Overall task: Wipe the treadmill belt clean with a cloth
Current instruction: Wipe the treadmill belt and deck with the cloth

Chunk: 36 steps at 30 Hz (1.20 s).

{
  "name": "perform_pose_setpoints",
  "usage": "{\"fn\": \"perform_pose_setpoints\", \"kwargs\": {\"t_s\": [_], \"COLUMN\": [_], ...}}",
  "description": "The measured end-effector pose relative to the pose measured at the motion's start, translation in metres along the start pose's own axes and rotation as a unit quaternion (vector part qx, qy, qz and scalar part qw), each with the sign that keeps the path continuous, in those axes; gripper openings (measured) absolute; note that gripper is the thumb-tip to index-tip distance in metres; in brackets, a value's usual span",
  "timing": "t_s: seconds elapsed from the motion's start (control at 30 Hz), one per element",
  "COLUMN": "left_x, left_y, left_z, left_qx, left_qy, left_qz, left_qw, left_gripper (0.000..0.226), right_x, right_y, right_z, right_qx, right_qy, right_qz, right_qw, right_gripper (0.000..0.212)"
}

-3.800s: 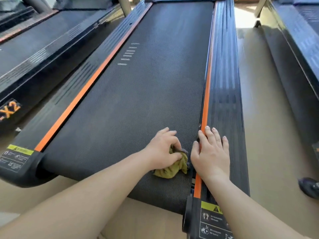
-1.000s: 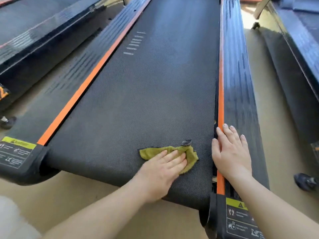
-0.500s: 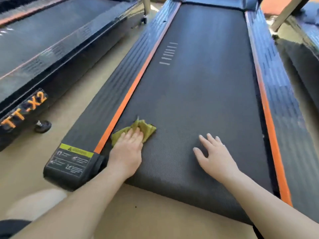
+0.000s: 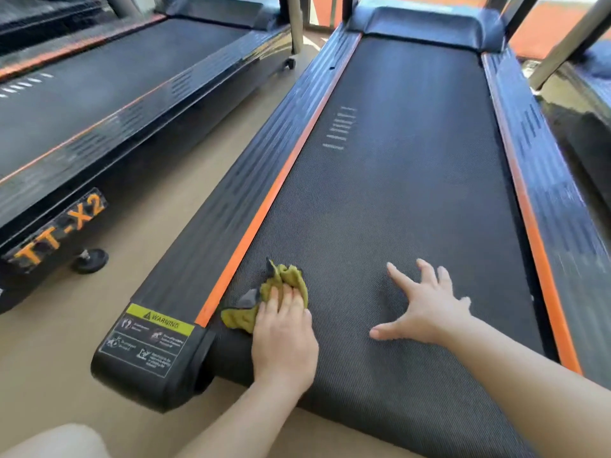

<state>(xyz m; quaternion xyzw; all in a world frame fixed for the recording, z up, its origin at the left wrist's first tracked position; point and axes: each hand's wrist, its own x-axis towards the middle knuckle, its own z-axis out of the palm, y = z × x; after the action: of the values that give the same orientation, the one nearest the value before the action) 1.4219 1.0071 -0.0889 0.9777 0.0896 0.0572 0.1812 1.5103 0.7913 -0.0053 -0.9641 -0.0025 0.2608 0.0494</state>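
Belt (image 4: 413, 193) ahead open btwn 2 side rails (image 4: 238, 200) (orange-edged).

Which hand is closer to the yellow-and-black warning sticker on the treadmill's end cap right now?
Left. The left hand presses the crumpled olive-green cloth on the black belt just right of the yellow-and-black warning sticker; the right hand lies spread further right, mid-belt.

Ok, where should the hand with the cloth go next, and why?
Probably slide the cloth forward up the belt, along its left edge. The left hand presses it flat at the near end beside the orange stripe, much belt lies ahead, and the right hand rests spread off that path.
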Motion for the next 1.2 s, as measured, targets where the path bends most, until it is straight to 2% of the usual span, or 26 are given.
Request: {"fn": "perform_pose_setpoints", "kwargs": {"t_s": [0.07, 0.13, 0.17, 0.2, 0.27, 0.3, 0.33, 0.37, 0.47, 0.5, 0.53, 0.6, 0.67, 0.7, 0.77, 0.83, 0.9, 0.93, 0.97, 1.03, 1.1, 1.13, 1.2], "left_x": [-0.013, 0.011, 0.029, 0.050, 0.079, 0.083, 0.081, 0.074, 0.079, 0.097, 0.117, 0.159, 0.179, 0.176, 0.143, 0.110, 0.125, 0.142, 0.164, 0.186, 0.172, 0.154, 0.125], "left_y": [0.011, -0.010, -0.024, -0.038, -0.040, -0.022, 0.000, 0.021, 0.039, 0.032, 0.025, 0.014, 0.023, 0.036, 0.061, 0.058, 0.027, 0.013, 0.001, 0.001, 0.025, 0.040, 0.046], "left_z": [0.001, -0.008, -0.010, -0.008, -0.003, 0.001, 0.009, 0.020, 0.029, 0.025, 0.020, 0.016, 0.016, 0.016, 0.024, 0.018, 0.019, 0.019, 0.020, 0.015, 0.019, 0.020, 0.015], "left_qx": [-0.006, 0.016, 0.029, 0.043, 0.045, 0.029, 0.011, -0.017, -0.046, -0.036, -0.027, -0.024, -0.046, -0.060, -0.080, -0.073, -0.001, 0.042, 0.078, 0.028, -0.050, -0.081, -0.105], "left_qy": [-0.016, -0.051, -0.046, -0.014, 0.038, 0.037, 0.034, 0.014, -0.014, -0.005, -0.023, -0.033, -0.018, 0.002, -0.013, -0.057, -0.077, -0.075, -0.047, -0.055, -0.049, -0.052, -0.101], "left_qz": [0.141, 0.192, 0.178, 0.126, -0.040, -0.080, -0.084, -0.052, 0.107, 0.129, 0.132, 0.081, 0.024, 0.028, 0.119, 0.251, 0.344, 0.344, 0.308, 0.168, 0.112, 0.135, 0.232], "left_qw": [0.990, 0.980, 0.983, 0.991, 0.997, 0.996, 0.996, 0.998, 0.993, 0.991, 0.991, 0.996, 0.998, 0.998, 0.990, 0.964, 0.936, 0.935, 0.947, 0.984, 0.991, 0.986, 0.962], "left_gripper": [0.055, 0.052, 0.052, 0.052, 0.051, 0.050, 0.049, 0.051, 0.055, 0.057, 0.058, 0.055, 0.053, 0.052, 0.046, 0.044, 0.050, 0.052, 0.054, 0.053, 0.052, 0.051, 0.052], "right_x": [0.015, 0.031, 0.039, 0.046, 0.058, 0.063, 0.067, 0.071, 0.076, 0.077, 0.077, 0.080, 0.080, 0.082, 0.081, 0.080, 0.080, 0.080, 0.079, 0.080, 0.081, 0.081, 0.079], "right_y": [-0.014, -0.025, -0.027, -0.029, -0.032, -0.032, -0.032, -0.032, -0.029, -0.027, -0.025, -0.025, -0.027, -0.027, -0.026, -0.026, -0.026, -0.026, -0.027, -0.027, -0.027, -0.027, -0.027], "right_z": [-0.015, -0.023, -0.024, -0.024, -0.024, -0.024, -0.024, -0.024, -0.024, -0.023, -0.022, -0.021, -0.021, -0.022, -0.024, -0.023, -0.022, -0.022, -0.022, -0.024, -0.023, -0.023, -0.023], "right_qx": [0.001, 0.009, 0.010, 0.012, 0.007, 0.005, 0.003, 0.005, 0.004, -0.001, -0.007, -0.013, -0.015, -0.015, -0.016, -0.018, -0.022, -0.025, -0.025, -0.018, -0.012, -0.012, -0.014], "right_qy": [-0.021, -0.037, -0.043, -0.052, -0.073, -0.082, -0.090, -0.095, -0.091, -0.088, -0.087, -0.086, -0.085, -0.083, -0.080, -0.075, -0.072, -0.074, -0.079, -0.089, -0.084, -0.078, -0.071], "right_qz": [0.014, 0.019, 0.024, 0.030, 0.038, 0.042, 0.044, 0.044, 0.041, 0.039, 0.036, 0.033, 0.032, 0.032, 0.030, 0.024, 0.023, 0.025, 0.027, 0.031, 0.033, 0.033, 0.032], "right_qw": [1.000, 0.999, 0.999, 0.998, 0.997, 0.996, 0.995, 0.994, 0.995, 0.995, 0.995, 0.996, 0.996, 0.996, 0.996, 0.997, 0.997, 0.997, 0.996, 0.995, 0.996, 0.996, 0.997], "right_gripper": [0.145, 0.153, 0.157, 0.160, 0.164, 0.165, 0.166, 0.167, 0.167, 0.166, 0.166, 0.167, 0.167, 0.167, 0.167, 0.167, 0.167, 0.167, 0.167, 0.167, 0.167, 0.167, 0.167]}}
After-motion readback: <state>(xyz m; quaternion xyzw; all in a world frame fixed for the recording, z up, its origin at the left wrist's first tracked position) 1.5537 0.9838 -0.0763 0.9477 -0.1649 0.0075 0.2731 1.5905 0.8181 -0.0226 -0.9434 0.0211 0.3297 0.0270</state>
